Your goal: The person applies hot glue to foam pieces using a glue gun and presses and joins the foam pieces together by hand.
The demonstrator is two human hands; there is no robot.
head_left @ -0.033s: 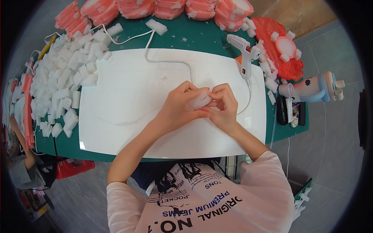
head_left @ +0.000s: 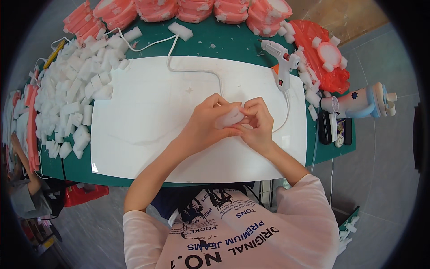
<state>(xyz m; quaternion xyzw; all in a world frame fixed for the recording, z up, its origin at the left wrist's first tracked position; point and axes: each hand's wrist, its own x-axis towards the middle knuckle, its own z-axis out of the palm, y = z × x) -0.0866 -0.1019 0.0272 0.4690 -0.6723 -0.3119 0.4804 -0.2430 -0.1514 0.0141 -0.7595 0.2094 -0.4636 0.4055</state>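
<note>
Over the middle of a white board (head_left: 134,112), both of my hands hold a white foam piece (head_left: 227,118) between them. My left hand (head_left: 205,120) wraps it from the left, with the thumb below and the fingers bent over the far side. The fingers of my right hand (head_left: 257,120) pinch its right end. Where the two hands meet, the fingertips partly cover the foam. Beyond my right hand a white hot glue gun (head_left: 283,65) stands on the board's far right part, its cord trailing down toward my hand.
Loose white foam blocks (head_left: 71,105) are heaped at the left. Pink ring-shaped foam stacks (head_left: 195,10) line the table's far edge. At the right are a red plastic bag (head_left: 336,80), a pale tumbler (head_left: 358,101) and a black case (head_left: 325,127). Another person's arm (head_left: 24,157) shows far left.
</note>
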